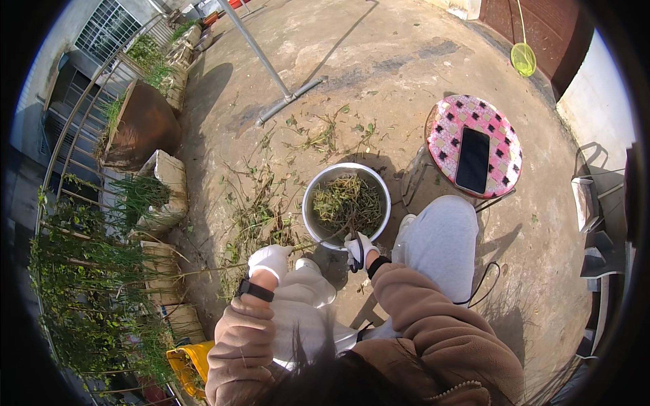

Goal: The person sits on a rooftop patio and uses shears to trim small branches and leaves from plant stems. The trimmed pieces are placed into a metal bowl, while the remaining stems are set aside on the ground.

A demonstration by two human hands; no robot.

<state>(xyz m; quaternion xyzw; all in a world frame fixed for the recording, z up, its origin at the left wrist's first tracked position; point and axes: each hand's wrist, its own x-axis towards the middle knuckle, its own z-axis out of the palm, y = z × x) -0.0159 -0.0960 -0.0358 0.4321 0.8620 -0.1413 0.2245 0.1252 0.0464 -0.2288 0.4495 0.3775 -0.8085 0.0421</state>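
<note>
My left hand point(270, 260), in a white glove, is closed around a long thin plant stem point(221, 267) that runs out to the left and on towards the basin. White-gloved too, my right hand point(360, 248) grips scissors with dark handles point(359, 258) at the near rim of the basin; their blades are hard to make out against the stems. Cut green and brown stem pieces point(350, 203) lie inside the round metal basin point(307, 223), which stands on the ground between my feet and the loose cuttings.
Loose stems and leaves point(259, 203) are strewn left of the basin. A phone point(473, 160) lies on a pink patterned round stool point(444, 119) at the right. A metal pole stand point(289, 97) is further off. Planters point(167, 188) and a railing point(76, 137) line the left; a yellow crate point(195, 355) stands at lower left.
</note>
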